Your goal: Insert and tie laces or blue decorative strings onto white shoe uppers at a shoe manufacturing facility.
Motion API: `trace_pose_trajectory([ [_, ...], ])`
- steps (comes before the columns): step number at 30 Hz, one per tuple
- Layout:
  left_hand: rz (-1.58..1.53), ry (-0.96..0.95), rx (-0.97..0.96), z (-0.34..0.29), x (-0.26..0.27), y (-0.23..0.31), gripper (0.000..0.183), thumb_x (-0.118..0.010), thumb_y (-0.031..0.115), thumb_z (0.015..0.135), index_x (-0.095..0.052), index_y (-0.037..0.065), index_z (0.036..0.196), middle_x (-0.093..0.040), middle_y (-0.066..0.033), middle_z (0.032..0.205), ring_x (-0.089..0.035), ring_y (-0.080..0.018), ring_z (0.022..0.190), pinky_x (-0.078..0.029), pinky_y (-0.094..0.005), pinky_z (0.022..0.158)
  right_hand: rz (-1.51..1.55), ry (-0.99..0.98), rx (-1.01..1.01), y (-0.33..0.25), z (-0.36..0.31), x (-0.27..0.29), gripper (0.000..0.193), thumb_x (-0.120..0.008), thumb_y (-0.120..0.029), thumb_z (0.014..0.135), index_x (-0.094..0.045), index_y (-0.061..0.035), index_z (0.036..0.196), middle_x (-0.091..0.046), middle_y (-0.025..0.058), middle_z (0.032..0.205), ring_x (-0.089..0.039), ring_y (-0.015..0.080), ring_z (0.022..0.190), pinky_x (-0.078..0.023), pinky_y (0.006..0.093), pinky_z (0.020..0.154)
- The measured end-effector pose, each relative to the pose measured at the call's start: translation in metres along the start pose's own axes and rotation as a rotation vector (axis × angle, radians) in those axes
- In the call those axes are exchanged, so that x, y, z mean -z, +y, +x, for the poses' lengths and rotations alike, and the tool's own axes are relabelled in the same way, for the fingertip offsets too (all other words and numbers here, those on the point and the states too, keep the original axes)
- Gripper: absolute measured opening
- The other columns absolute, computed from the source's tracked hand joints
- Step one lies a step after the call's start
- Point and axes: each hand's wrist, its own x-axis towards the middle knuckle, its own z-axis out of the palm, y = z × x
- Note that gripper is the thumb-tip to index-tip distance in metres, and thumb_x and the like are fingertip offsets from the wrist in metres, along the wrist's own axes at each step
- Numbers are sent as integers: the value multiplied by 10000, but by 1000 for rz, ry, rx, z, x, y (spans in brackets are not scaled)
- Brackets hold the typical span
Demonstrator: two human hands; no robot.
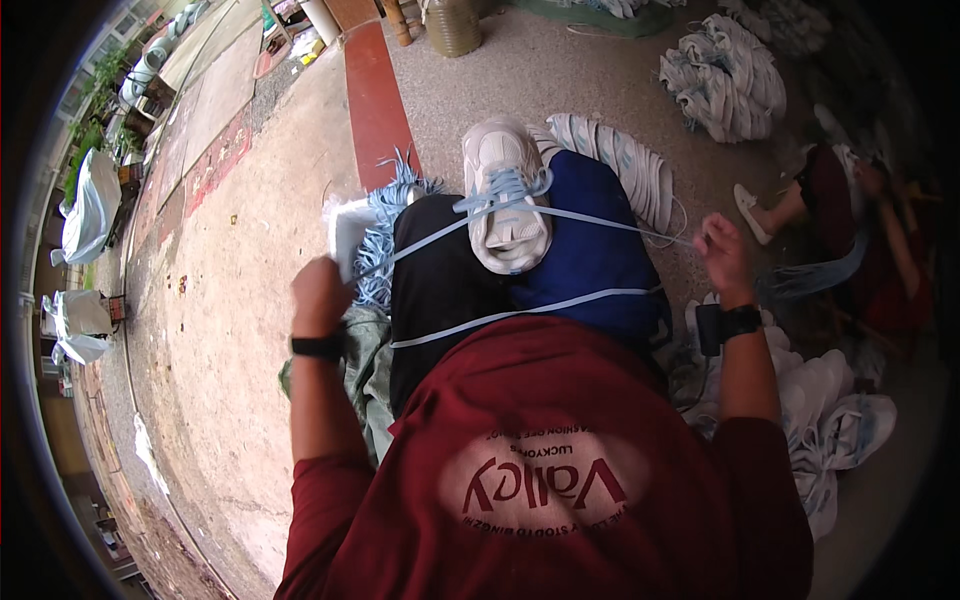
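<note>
At the centre of the frame a white sneaker (507,197) rests on the person's lap, its pale blue lace (600,218) pulled taut to both sides. The left hand (320,292) is closed on one lace end at mid-left, and the right hand (722,252) pinches the other at mid-right. A bundle of blue laces (385,225) lies just beside the left hand, white shoe heaps (725,80) crowd the upper and lower right, and another seated person (850,235) closes off the right edge, while bare concrete floor (240,300) opens leftward.

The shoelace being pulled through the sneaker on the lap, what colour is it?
Light blue. The shoelace runs from the white sneaker out to both hands, shown best in the head view.
</note>
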Motion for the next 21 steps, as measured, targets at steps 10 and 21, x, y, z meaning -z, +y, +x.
trace_pose_trajectory([
  [10,-511,228,-229,20,-29,44,95,-544,55,660,-596,-1,718,-603,-202,714,-590,-378,725,-468,-431,649,-883,-135,188,36,60,-140,110,-607,-25,723,-557,-6,819,-589,50,736,-548,113,659,-438,270,583],
  [21,-1179,-346,-46,78,-31,134,177,-614,154,822,-585,-19,802,-558,-37,644,-516,-85,523,-390,-202,444,-621,-26,181,86,96,-194,74,-622,-48,741,-613,23,760,-613,50,659,-558,92,591,-427,246,529],
])
